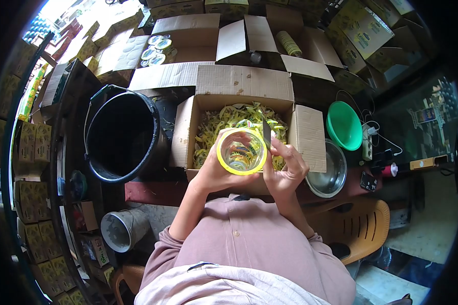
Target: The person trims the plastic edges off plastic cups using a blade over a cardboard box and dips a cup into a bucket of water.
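Observation:
My left hand (209, 166) is wrapped round a clear plastic cup (242, 152) with a bright yellow rim, its open mouth tilted up towards me. Printed label colours show through inside the cup. In my right hand (285, 166) is a dark, flat knife blade (266, 134), pinched upright close to the cup's right side; its handle is hidden by the fingers. Both hands are over the near edge of an open cardboard box (244, 84), which holds a heap of yellow-green label strips (219, 122).
A black bucket (163, 142) stands left of the box, with a white bucket (118, 231) below. On the right are a green basin (344, 126), a steel bowl (336, 179) and a phone (368, 181). Behind, another carton holds stacked cups (158, 51). An orange chair (361, 223) is at the right.

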